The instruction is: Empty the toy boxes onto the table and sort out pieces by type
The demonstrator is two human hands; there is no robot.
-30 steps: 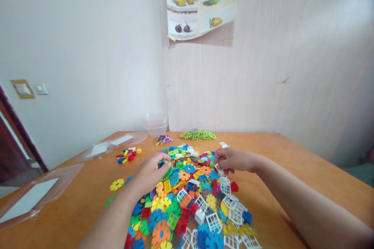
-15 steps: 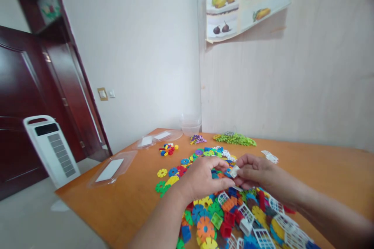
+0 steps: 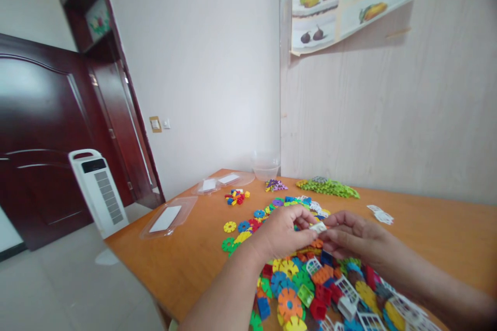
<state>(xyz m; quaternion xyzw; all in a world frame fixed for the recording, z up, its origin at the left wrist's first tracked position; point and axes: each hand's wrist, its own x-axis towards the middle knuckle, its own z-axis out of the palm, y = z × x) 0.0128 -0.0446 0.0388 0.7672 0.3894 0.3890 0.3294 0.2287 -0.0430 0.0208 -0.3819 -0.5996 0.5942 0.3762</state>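
Note:
Between the fingertips of my two hands is a small white toy block (image 3: 318, 227). My left hand (image 3: 289, 230) pinches its left side, with thumb below and fingers above. On its other side, my right hand (image 3: 349, 235) grips it with bent fingers. Both hands hover over a mixed heap of plastic building pieces: notched discs such as an orange disc (image 3: 289, 305), hollow cubes such as a green cube (image 3: 305, 295), and white window lattices (image 3: 347, 289). My hands and forearms cover part of the heap.
Small sorted piles lie farther back: red, blue and yellow pieces (image 3: 236, 197), purple pieces (image 3: 275, 185), green pieces (image 3: 330, 187) and white lattices (image 3: 380, 214). Clear lids with white labels (image 3: 166, 218) lie at the left of the wooden table (image 3: 186, 269). A clear tub (image 3: 266, 165) stands by the wall.
The camera view has swung left, so everything appears farther right. The white block has turned between my fingers, and my left fingers now grip it more closely.

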